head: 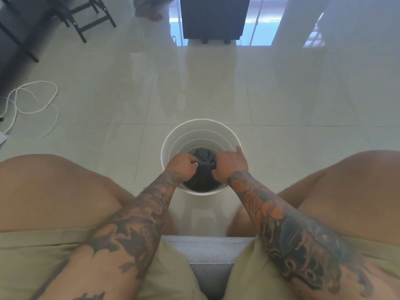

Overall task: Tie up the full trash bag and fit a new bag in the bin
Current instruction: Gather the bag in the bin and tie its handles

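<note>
A round white bin [173,135] stands on the tiled floor between my knees. A black trash bag [204,158] sits inside it, bunched at the top. My left hand [184,166] grips the bag's gathered plastic from the left, fingers curled. From the right, my right hand [230,164] holds the same bunch, with one finger raised against the bin's inner wall. The lower part of the bag is dark and mostly hidden behind my hands.
I sit on a grey cushion [207,250] with my knees either side of the bin. A white cable [32,98] loops on the floor at the left. Black chair legs [82,20] stand at the far left, a dark cabinet on feet [213,17] straight ahead.
</note>
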